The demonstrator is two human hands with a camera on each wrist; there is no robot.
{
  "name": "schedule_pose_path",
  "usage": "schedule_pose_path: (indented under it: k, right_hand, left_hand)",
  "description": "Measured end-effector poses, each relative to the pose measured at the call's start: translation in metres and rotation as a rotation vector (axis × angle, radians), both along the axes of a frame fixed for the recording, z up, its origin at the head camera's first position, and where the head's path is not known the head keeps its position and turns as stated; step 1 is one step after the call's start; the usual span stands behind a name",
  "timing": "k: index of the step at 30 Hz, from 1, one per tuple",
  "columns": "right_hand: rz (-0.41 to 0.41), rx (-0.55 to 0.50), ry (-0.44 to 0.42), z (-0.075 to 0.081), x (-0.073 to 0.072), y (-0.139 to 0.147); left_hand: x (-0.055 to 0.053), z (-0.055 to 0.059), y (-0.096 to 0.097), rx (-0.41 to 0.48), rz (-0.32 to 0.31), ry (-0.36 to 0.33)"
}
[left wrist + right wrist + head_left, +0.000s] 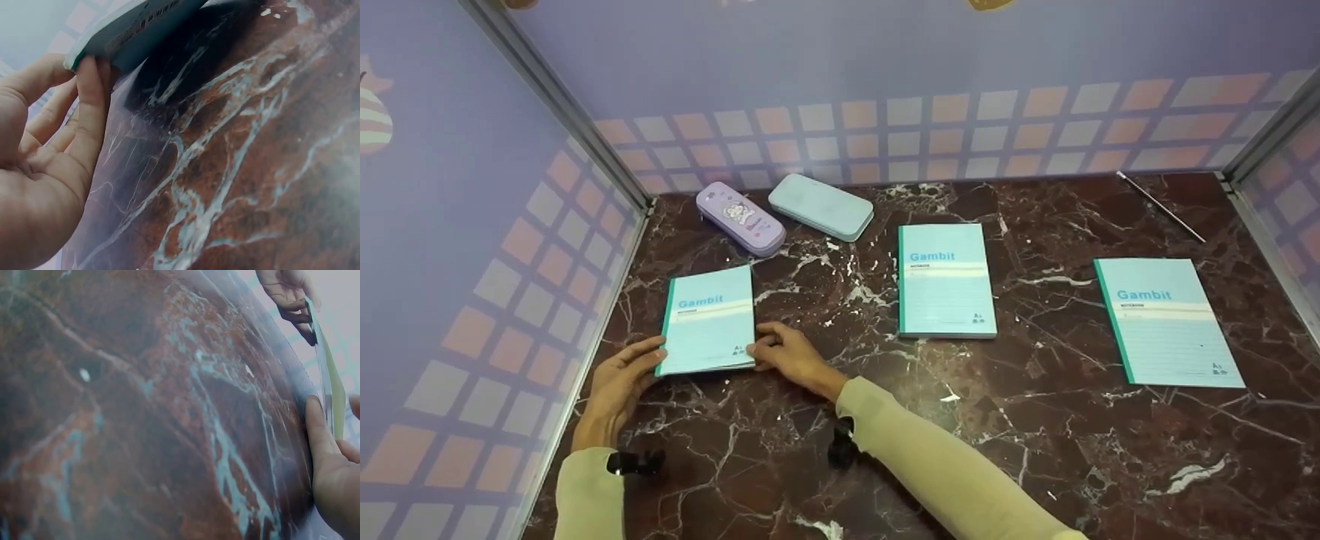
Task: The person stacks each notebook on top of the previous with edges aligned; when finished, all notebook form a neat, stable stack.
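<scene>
A light blue Gambit notebook (706, 326) with a green spine is held between both hands at the left of the table. My left hand (615, 382) pinches its spine side near the lower left corner. On the opposite edge, my right hand (797, 361) grips the lower right corner between thumb and fingers. In the left wrist view the notebook (140, 34) is raised off the marble, its underside and a barcode showing. The right wrist view shows the notebook (327, 377) nearly edge-on, spanning from one hand to the other.
Behind the held notebook lie a purple pencil case (741, 217) and a pale blue case (821, 206). A second Gambit notebook (947, 292) lies mid-table, a third (1170, 337) at the right. A thin silver stick (1161, 207) is at the back right. Patterned walls (840, 75) enclose the table.
</scene>
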State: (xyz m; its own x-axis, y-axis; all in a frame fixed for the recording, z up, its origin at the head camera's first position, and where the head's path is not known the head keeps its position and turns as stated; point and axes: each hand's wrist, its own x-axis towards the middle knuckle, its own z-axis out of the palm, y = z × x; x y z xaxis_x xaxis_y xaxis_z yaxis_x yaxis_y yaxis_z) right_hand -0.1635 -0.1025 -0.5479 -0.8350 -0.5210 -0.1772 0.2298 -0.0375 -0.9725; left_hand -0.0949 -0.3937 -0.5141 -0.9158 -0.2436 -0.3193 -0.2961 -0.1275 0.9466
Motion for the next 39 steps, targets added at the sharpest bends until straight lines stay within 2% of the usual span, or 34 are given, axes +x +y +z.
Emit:
schedule_pose_path:
  k: [5,8,11,17,19,29,34,39]
  right_hand:
    - [-0.02,-0.089,-0.056,-0.001,-0.003,0.004]
    - [-0.023,-0.078,-0.027,0.0,-0.005,0.01]
    - [-0.03,-0.05,0.033,0.0,-0.006,0.016]
    - [-0.067,0.065,0.218,0.003,-0.006,0.027]
    - [-0.075,0.104,0.254,0.006,-0.007,0.032]
    - [-0.085,0.165,0.313,0.023,-0.011,0.064]
    - [-0.081,0.158,0.356,0.026,-0.014,0.08]
    - [-0.084,0.197,0.374,0.03,-0.016,0.098]
  left_hand:
    - [0.003,-0.001,0.003,-0.049,-0.096,0.028]
    - [0.005,0.0,0.005,-0.089,-0.153,0.031]
    - [0.008,0.002,0.009,-0.165,-0.195,0.03]
    - [0.01,0.005,0.021,-0.256,-0.176,0.057]
    - [0.009,0.006,0.027,-0.277,-0.169,0.069]
    - [0.004,0.015,0.061,-0.362,-0.143,0.175]
    - [-0.002,0.017,0.079,-0.348,-0.105,0.238]
    - [-0.008,0.02,0.097,-0.347,-0.085,0.289]
